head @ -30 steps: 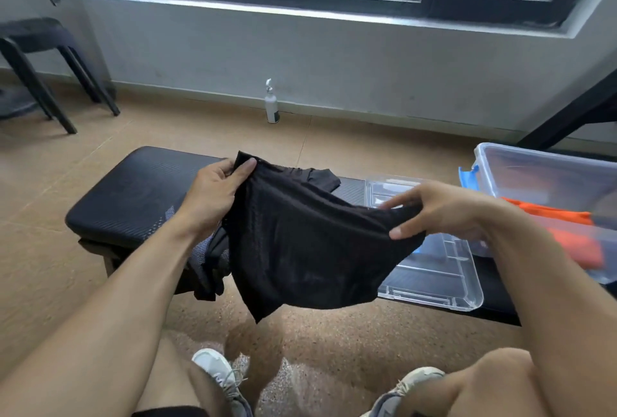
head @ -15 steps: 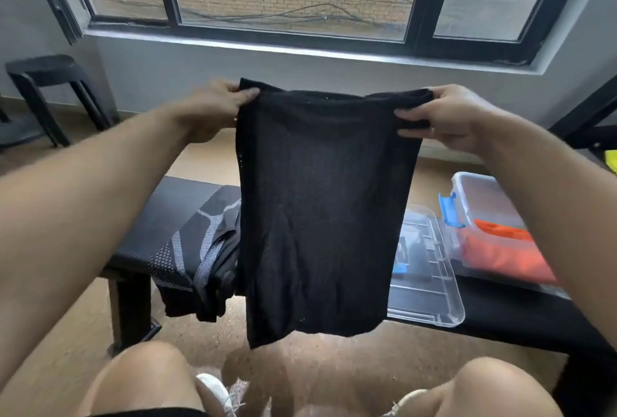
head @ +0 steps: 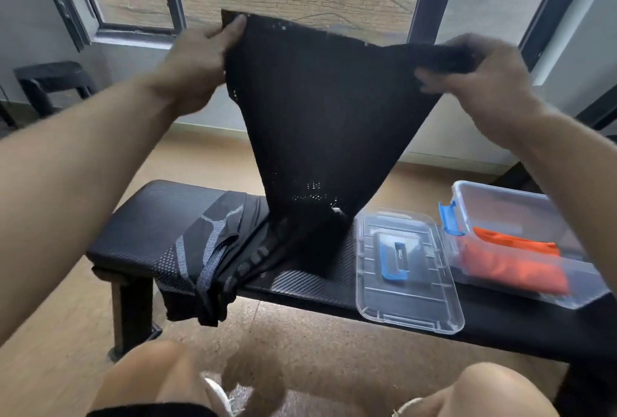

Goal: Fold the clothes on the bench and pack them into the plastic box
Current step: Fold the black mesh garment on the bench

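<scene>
Black garment (head: pixel 320 122) lowered, below grip

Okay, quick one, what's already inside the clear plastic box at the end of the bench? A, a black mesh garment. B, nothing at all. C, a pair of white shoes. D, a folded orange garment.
D: a folded orange garment lies inside the clear plastic box, while the black mesh garment is held up by both hands and the box's lid lies beside it on the bench.
</scene>
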### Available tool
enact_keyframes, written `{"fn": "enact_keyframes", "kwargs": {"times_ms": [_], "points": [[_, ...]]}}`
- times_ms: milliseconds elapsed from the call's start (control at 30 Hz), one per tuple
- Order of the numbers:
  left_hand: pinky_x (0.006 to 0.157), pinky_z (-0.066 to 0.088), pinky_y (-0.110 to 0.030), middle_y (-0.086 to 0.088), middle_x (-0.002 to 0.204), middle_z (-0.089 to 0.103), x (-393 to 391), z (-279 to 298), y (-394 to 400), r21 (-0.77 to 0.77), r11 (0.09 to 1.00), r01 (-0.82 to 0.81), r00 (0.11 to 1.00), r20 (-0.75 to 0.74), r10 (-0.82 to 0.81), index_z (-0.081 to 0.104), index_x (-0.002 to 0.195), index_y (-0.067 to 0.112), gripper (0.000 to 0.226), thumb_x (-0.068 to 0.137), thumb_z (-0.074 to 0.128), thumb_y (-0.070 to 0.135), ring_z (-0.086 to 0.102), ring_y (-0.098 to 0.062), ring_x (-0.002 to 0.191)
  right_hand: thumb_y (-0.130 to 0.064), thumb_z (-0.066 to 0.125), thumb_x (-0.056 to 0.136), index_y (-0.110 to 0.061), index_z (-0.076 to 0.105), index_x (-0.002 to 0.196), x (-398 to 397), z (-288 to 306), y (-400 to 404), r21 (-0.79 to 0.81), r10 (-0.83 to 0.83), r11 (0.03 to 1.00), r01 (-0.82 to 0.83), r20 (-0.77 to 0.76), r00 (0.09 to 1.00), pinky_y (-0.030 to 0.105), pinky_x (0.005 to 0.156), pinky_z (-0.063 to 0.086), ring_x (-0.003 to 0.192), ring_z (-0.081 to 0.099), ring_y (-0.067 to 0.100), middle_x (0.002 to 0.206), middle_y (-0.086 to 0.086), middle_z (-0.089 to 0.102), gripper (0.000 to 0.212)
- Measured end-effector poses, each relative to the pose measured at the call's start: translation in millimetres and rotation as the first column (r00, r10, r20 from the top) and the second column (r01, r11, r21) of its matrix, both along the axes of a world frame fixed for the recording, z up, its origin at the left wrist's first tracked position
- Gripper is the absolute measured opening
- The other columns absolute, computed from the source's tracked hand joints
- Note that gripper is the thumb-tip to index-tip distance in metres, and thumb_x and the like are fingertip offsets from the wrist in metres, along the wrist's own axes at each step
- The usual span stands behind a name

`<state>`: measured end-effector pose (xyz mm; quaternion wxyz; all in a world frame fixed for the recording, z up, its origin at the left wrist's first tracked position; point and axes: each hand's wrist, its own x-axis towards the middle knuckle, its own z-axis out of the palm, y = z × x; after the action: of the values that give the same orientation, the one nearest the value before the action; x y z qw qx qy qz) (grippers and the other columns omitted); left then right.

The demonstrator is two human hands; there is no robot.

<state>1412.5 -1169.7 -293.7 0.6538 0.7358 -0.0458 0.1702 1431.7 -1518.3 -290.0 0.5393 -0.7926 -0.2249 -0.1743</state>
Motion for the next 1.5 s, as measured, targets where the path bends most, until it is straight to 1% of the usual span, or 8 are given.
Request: {"fn": "enact_keyframes", "kwargs": {"times_ms": [267, 400, 500, 700, 833, 1000, 1267, 1500], "points": [[0.082, 0.060, -0.025, -0.011, 0.111, 0.078, -110, -149, -6, -0.060, 0.990, 0.127, 0.908, -0.395, -0.141, 0.078, 0.105, 0.008, 0.033, 0.093, 0.059, 0.032, 0.073, -0.023, 0.107, -0.014, 0.089, 0.071, -0.019, 0.072, 0.075, -91, -117, -37, -0.394, 0.169, 0.878, -0.272, -0.276, 0.946, 0.022, 0.059, 0.042, 0.059, 0.049, 0.000, 0.062, -0.005, 0.062, 0.018], [0.077, 0.056, -0.032, -0.012, 0.092, 0.079, -152, -205, -6, 0.031, 0.969, 0.245, 0.784, -0.594, -0.179, 0.078, 0.105, 0.011, 0.034, 0.096, 0.062, 0.040, 0.069, -0.027, 0.079, -0.015, 0.088, 0.074, -0.024, 0.072, 0.078, -122, -167, -51, -0.328, 0.196, 0.852, -0.408, -0.523, 0.830, 0.032, 0.065, 0.046, 0.066, 0.057, 0.005, 0.072, 0.011, 0.070, 0.019], [0.088, 0.048, -0.050, -0.020, 0.100, 0.075, -167, -226, -3, 0.034, 0.957, 0.288, 0.718, -0.669, -0.192, 0.078, 0.104, 0.010, 0.055, 0.083, 0.072, 0.061, 0.061, -0.029, 0.087, -0.021, 0.087, 0.076, -0.021, 0.073, 0.082, -138, -184, -56, -0.283, 0.188, 0.848, -0.448, -0.630, 0.753, 0.030, 0.067, 0.045, 0.068, 0.058, 0.008, 0.074, 0.010, 0.071, 0.016], [0.091, 0.055, -0.039, -0.022, 0.107, 0.077, -181, -230, -6, -0.030, 0.953, 0.300, 0.666, -0.708, -0.232, 0.079, 0.101, 0.002, 0.036, 0.096, 0.062, 0.034, 0.071, -0.025, 0.093, -0.010, 0.083, 0.082, -0.015, 0.069, 0.079, -155, -195, -55, -0.155, 0.172, 0.865, -0.477, -0.801, 0.573, 0.042, 0.080, 0.059, 0.071, 0.066, 0.016, 0.073, 0.007, 0.069, 0.015], [0.082, 0.046, -0.041, -0.022, 0.102, 0.076, -182, -241, 7, -0.041, 0.943, 0.329, 0.599, -0.763, -0.243, 0.077, 0.101, 0.003, 0.045, 0.090, 0.072, 0.046, 0.063, -0.027, 0.087, -0.013, 0.081, 0.084, -0.011, 0.068, 0.086, -155, -193, -49, -0.157, 0.138, 0.838, -0.523, -0.866, 0.480, 0.044, 0.071, 0.062, 0.070, 0.064, 0.020, 0.079, 0.008, 0.065, 0.014], [0.055, 0.040, -0.023, -0.006, 0.072, 0.072, -154, -235, 5, 0.078, 0.984, 0.159, 0.705, -0.707, -0.058, 0.078, 0.083, 0.009, 0.034, 0.092, 0.067, 0.040, 0.058, -0.017, 0.057, -0.007, 0.079, 0.084, -0.008, 0.067, 0.090, -114, -186, -33, -0.205, 0.083, 0.878, -0.432, -0.825, 0.559, 0.034, 0.058, 0.062, 0.072, 0.066, 0.021, 0.091, 0.024, 0.069, 0.013], [0.063, 0.047, -0.019, 0.002, 0.095, 0.077, -48, -213, -13, 0.413, 0.903, -0.120, 0.854, -0.420, 0.305, 0.077, 0.101, 0.014, 0.027, 0.100, 0.062, 0.037, 0.067, -0.012, 0.087, -0.014, 0.085, 0.080, -0.018, 0.067, 0.086, 7, -201, 0, -0.331, -0.172, 0.942, -0.047, -0.599, 0.782, 0.036, 0.057, 0.061, 0.064, 0.058, 0.021, 0.082, 0.009, 0.063, 0.018], [0.069, 0.040, -0.034, 0.000, 0.076, 0.064, 11, -260, -18, 0.536, 0.827, -0.171, 0.841, -0.358, 0.406, 0.057, 0.069, 0.021, 0.036, 0.099, 0.061, 0.040, 0.063, -0.030, 0.087, -0.034, 0.085, 0.079, -0.029, 0.068, 0.086, 62, -268, 17, -0.482, -0.409, 0.860, 0.167, -0.454, 0.792, 0.038, 0.075, 0.057, 0.084, 0.068, 0.023, 0.095, 0.001, 0.073, 0.020]]}}
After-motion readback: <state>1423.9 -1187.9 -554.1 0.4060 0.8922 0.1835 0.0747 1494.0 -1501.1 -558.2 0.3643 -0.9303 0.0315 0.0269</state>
